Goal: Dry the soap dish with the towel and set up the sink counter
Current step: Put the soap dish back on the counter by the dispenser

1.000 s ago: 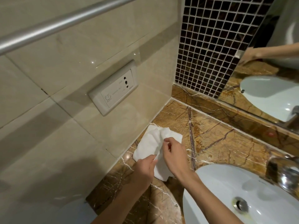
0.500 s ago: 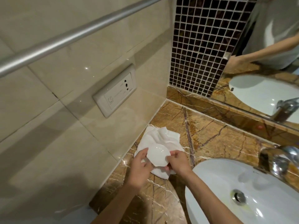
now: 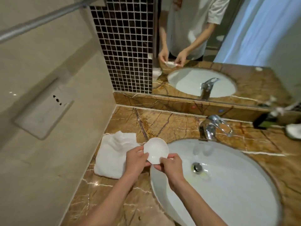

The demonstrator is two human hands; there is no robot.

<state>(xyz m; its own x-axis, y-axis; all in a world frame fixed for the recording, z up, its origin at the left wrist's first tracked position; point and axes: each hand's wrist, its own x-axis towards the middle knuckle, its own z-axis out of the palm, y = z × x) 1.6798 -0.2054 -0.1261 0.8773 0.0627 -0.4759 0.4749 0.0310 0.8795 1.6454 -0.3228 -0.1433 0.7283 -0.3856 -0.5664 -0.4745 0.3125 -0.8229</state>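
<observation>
A small white shell-shaped soap dish is held in the air over the left rim of the sink. My left hand pinches its left edge with thumb on top. My right hand pinches its near edge. A folded white towel lies on the brown marble counter against the left wall, just left of my left hand and apart from the dish.
The white oval sink fills the right, with a chrome faucet behind it. A dark bottle and a white object sit at far right. A wall socket, a metal rail and a mirror surround the counter.
Both hands lifted the soap dish off the towel and carried it right, toward the sink's rim. The towel stays on the counter. The view swung right.
</observation>
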